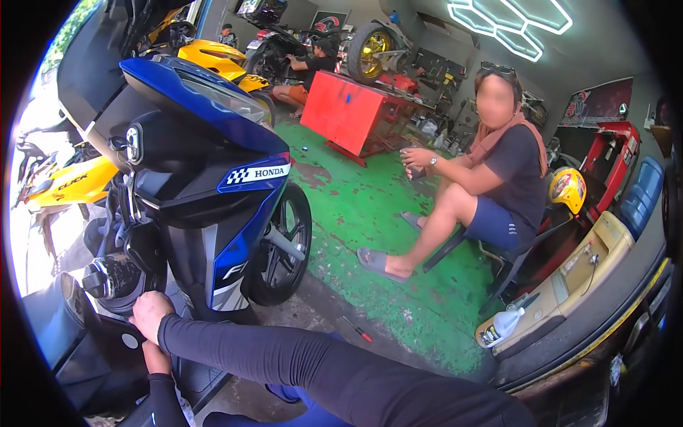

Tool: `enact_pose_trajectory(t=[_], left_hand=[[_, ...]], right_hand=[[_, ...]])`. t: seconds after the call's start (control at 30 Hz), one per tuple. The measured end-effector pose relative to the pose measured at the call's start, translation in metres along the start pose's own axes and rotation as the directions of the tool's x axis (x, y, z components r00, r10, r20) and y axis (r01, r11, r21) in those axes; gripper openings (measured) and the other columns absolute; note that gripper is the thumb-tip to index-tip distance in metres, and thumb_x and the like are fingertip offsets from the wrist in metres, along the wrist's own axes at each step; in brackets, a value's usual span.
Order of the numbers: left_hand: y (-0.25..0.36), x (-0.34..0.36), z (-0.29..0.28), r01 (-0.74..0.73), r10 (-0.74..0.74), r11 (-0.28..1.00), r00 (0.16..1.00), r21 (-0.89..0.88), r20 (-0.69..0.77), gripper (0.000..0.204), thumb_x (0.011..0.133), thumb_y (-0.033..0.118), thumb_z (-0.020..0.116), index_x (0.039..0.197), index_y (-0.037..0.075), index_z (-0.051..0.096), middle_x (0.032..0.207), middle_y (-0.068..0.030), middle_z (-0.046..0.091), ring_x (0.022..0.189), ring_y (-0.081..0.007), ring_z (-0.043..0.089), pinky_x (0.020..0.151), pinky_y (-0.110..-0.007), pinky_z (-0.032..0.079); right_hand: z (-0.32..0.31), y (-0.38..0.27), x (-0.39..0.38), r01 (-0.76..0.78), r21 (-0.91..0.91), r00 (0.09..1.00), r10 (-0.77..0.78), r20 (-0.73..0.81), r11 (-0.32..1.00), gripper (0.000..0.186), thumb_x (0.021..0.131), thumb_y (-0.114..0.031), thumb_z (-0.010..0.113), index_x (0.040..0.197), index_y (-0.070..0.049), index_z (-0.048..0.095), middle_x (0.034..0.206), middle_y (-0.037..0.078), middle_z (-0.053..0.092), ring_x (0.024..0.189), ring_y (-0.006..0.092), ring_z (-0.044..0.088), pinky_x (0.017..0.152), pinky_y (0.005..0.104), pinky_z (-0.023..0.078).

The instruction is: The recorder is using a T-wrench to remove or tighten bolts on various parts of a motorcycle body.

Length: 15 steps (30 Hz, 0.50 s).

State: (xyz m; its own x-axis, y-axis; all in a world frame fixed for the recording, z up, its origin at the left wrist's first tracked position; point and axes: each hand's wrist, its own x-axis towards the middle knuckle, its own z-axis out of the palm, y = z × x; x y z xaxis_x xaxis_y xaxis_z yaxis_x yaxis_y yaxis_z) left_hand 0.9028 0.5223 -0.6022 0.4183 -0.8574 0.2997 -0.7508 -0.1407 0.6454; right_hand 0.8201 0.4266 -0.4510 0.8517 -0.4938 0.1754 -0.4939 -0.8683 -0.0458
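A blue and black motor scooter (203,153) stands in front of me on the left. My right arm reaches across from the lower right in a dark sleeve, and my right hand (151,317) is curled at the scooter's black centre section, beside a round dark cap (94,280). Whatever is in its fingers is hidden. Just below it, close to the right wrist, my left hand (156,358) comes up from the lower edge. Its fingers are out of sight behind the right hand and the black panel (114,359).
A screwdriver with a red handle (359,331) lies on the floor. To the right a person (509,171) sits on a dark chair near a white jug (501,327). Farther back are a red lift stand (345,110), another person (313,67) crouching, and yellow motorbikes (210,53).
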Motion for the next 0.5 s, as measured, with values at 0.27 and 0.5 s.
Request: enact_pose_trajectory(t=[0.27, 0.5], left_hand=[[0.018, 0.014, -0.017, 0.147, -0.146, 0.916, 0.989, -0.374, 0.031, 0.031, 0.084, 0.011, 0.063, 0.108, -0.008, 0.062, 0.103, -0.0230, 0.067, 0.092, -0.0350, 0.064, 0.080, -0.038, 0.049], [-0.001, 0.042, -0.028, 0.184, -0.100, 0.813, 0.979, -0.553, 0.180, 0.046, 0.093, 0.023, 0.061, 0.129, -0.004, 0.052, 0.122, -0.0175, 0.063, 0.113, -0.0289, 0.059, 0.096, -0.033, 0.046]], right_hand=[[0.014, 0.005, 0.008, -0.076, 0.030, 0.996, 0.074, 0.052, 0.997, 0.039, 0.097, -0.032, 0.049, 0.083, -0.006, 0.075, 0.086, 0.012, 0.072, 0.079, 0.0321, 0.067, 0.068, 0.0457, 0.051], [0.033, 0.003, 0.014, -0.089, 0.009, 0.996, 0.089, -0.014, 0.996, 0.039, 0.099, -0.032, 0.048, 0.084, -0.011, 0.077, 0.082, 0.008, 0.072, 0.070, 0.0277, 0.067, 0.059, 0.0450, 0.051]])
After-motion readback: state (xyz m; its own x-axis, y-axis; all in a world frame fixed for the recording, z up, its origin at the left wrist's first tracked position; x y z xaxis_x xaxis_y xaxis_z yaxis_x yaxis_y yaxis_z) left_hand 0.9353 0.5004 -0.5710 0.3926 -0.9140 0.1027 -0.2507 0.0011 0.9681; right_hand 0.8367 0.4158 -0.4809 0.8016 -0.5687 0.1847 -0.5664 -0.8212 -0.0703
